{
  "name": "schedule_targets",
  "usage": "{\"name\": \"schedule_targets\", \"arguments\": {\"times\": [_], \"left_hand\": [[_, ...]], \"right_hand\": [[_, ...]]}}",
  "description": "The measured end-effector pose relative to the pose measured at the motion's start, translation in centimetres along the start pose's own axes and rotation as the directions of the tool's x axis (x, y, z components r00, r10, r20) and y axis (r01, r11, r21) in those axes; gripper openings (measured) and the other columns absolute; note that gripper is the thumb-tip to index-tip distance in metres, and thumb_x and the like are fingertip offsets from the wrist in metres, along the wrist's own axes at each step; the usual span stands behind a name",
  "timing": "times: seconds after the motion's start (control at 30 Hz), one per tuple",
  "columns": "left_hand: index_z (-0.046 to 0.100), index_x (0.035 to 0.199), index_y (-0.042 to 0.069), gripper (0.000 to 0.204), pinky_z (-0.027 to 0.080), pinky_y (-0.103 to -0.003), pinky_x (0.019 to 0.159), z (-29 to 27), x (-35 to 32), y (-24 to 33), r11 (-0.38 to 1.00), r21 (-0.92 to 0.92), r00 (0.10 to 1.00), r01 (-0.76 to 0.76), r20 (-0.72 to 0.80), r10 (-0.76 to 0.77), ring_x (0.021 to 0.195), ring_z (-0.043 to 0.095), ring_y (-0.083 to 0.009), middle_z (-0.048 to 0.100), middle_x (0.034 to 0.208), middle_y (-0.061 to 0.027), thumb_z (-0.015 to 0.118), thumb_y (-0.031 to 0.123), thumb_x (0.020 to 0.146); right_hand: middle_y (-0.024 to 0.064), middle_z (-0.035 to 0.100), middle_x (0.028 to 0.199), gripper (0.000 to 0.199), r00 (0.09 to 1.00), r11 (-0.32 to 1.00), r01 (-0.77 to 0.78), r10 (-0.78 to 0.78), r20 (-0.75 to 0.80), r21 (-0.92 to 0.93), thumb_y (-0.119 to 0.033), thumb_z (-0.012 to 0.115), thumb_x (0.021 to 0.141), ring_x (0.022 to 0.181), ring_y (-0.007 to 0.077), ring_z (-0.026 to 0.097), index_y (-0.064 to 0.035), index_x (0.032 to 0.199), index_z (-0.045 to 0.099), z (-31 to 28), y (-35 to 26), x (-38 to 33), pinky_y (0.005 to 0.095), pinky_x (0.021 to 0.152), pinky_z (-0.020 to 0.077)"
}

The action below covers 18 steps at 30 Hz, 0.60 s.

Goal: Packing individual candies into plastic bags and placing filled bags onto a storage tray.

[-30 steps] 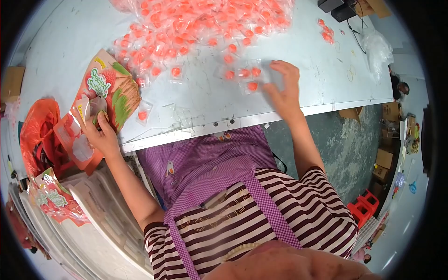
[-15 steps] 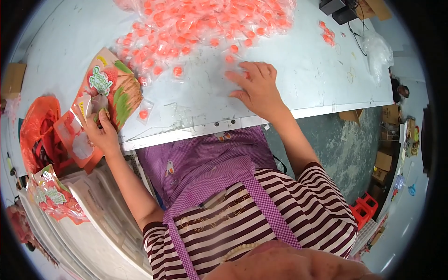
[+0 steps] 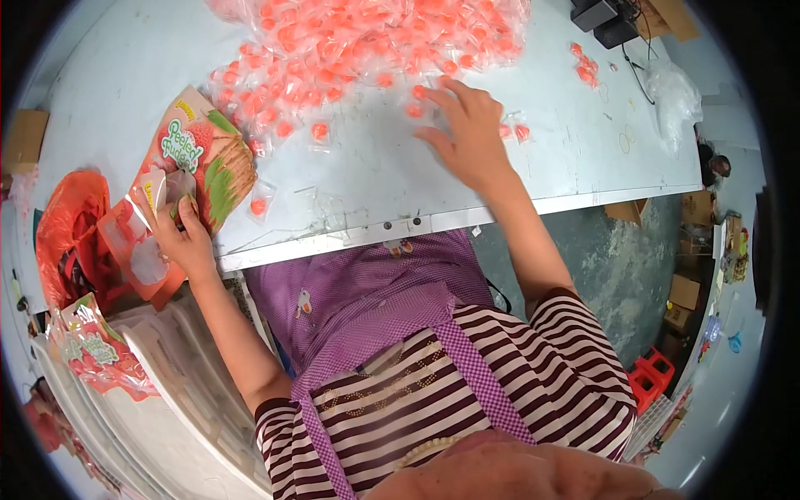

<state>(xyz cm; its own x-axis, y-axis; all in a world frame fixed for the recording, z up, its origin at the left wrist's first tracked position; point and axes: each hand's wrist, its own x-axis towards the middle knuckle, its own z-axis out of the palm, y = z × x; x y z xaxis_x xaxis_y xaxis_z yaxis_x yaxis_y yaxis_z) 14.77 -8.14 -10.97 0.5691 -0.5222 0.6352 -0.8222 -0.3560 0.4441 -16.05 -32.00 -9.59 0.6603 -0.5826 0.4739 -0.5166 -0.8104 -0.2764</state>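
Note:
My left hand pinches a printed pouch at the table's left front edge, thumb on its front. The pouch is red and green with fruit pictures, and another red pouch part hangs below the hand. My right hand hovers over the table with fingers and thumb spread, nothing seen in its grip. Just beyond its fingertips lie a few small red pieces in clear wrappers. Two more wrapped red pieces rest right of the hand. A large heap of wrapped red pieces covers the far middle.
A red plastic bag and stacked white trays stand at the left, with another printed pouch on the trays. Black boxes with a cable and a clear plastic bag lie far right. A red stool stands on the floor.
My right hand has moved away from me and slightly right, fingers spread. Two wrapped red pieces now show right of it. My left hand has stayed on the pouch.

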Motion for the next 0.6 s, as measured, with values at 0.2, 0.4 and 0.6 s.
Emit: {"name": "schedule_targets", "arguments": {"times": [0.2,0.4,0.6], "left_hand": [[0.054,0.091,-0.003,0.018,0.042,-0.035,0.086,0.4,-0.2,-0.1,0.989,-0.108,0.994,0.103,0.037,-0.099,0.113,0.048,-0.0340,0.030,0.142,-0.0218,0.057,0.014,0.087],[0.053,0.090,-0.003,0.017,0.040,-0.036,0.090,0.0,0.0,0.2,0.996,-0.071,0.999,0.049,0.008,-0.048,0.117,0.045,-0.0342,0.029,0.142,-0.0213,0.056,0.013,0.088],[0.050,0.085,-0.005,0.020,0.045,-0.035,0.080,0.2,0.2,0.1,0.999,-0.027,0.999,-0.033,-0.027,0.033,0.108,0.051,-0.0361,0.032,0.139,-0.0254,0.059,0.013,0.086]], "right_hand": [[0.0068,0.055,0.113,0.032,0.995,1.000,-0.014,0.014,0.101,-0.007,-0.021,0.062,0.079,0.103,0.0247,0.046,-0.0092,0.108,0.057,2.4,-0.2,0.8,0.0389,0.089,0.0311],[0.0046,0.056,0.111,0.028,0.993,0.997,0.071,-0.073,0.091,0.025,-0.015,0.061,0.077,0.102,0.0239,0.047,-0.0094,0.104,0.058,0.7,0.2,-1.8,0.0371,0.089,0.0318],[0.0047,0.057,0.112,0.025,0.992,1.000,0.025,-0.027,0.124,0.016,-0.011,0.060,0.077,0.104,0.0241,0.047,-0.0084,0.102,0.058,-2.1,3.2,-3.5,0.0364,0.092,0.0308]]}}
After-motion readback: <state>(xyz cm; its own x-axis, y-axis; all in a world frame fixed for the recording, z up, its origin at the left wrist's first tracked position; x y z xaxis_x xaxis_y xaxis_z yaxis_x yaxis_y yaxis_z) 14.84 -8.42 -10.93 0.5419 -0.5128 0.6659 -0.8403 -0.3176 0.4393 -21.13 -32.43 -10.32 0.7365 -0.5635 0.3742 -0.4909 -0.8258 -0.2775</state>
